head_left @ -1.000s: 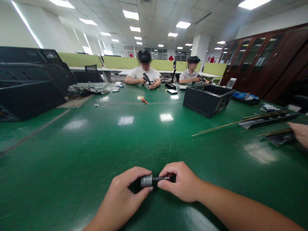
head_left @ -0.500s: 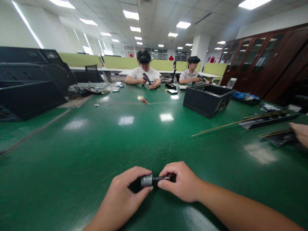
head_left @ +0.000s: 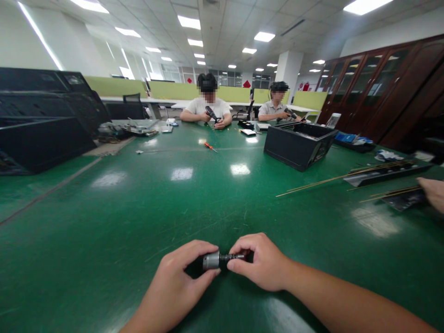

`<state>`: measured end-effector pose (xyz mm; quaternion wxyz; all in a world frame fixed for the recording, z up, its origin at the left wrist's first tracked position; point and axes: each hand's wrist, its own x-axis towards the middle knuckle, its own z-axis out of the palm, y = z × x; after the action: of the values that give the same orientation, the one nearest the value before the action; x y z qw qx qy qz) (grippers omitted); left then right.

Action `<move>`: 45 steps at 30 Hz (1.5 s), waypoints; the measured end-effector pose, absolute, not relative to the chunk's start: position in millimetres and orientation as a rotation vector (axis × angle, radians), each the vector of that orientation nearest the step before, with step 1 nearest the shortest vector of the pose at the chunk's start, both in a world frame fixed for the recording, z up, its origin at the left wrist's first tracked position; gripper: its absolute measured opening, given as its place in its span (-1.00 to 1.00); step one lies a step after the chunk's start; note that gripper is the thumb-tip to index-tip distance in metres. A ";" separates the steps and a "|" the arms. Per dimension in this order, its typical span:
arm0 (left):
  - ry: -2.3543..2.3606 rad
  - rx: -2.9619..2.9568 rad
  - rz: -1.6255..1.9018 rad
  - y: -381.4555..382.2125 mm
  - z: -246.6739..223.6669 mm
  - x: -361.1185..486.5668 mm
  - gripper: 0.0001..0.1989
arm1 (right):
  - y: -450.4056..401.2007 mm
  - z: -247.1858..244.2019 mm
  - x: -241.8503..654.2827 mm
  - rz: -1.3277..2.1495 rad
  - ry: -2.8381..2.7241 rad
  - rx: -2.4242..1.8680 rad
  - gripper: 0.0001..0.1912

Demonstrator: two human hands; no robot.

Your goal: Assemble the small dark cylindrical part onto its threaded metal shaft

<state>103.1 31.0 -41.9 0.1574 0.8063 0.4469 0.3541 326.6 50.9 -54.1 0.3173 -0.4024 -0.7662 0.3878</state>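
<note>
A small grey metal cylinder with a dark grooved shaft (head_left: 211, 261) lies sideways between my two hands, low over the table; it looks like a small motor. My left hand (head_left: 180, 277) grips the grey body between thumb and fingers. With thumb and fingertips, my right hand (head_left: 260, 263) pinches the grooved shaft, whose thin bright end shows between them. Fingers cover part of the piece, so I cannot tell whether it touches the table.
An orange screwdriver (head_left: 210, 147) lies on the green table (head_left: 156, 208). Farther right are a black box (head_left: 294, 148) and thin brass-coloured rods (head_left: 312, 186). Another person's hand (head_left: 433, 193) is at the right edge. Two co-workers sit opposite, holding power drills. Black computer cases (head_left: 41, 134) stand left.
My hands and the cylinder stay in nearly the same place. At the right, thin rods near the other person's hand have shifted slightly to the left.
</note>
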 end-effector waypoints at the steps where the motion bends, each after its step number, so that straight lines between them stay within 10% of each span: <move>1: 1.278 2.308 1.015 31.0 -42.1 102.7 -0.74 | 51.0 -54.2 326.7 1.030 -2.017 -1.059 -0.90; 45: 1.377 2.302 1.080 33.2 -39.1 99.9 -0.77 | 49.6 -54.9 325.4 0.964 -1.878 -1.097 -0.90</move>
<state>99.9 33.2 -39.1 0.1246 0.7899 0.4725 0.3705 325.4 49.6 -54.9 0.3722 -0.4282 -0.7327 0.3760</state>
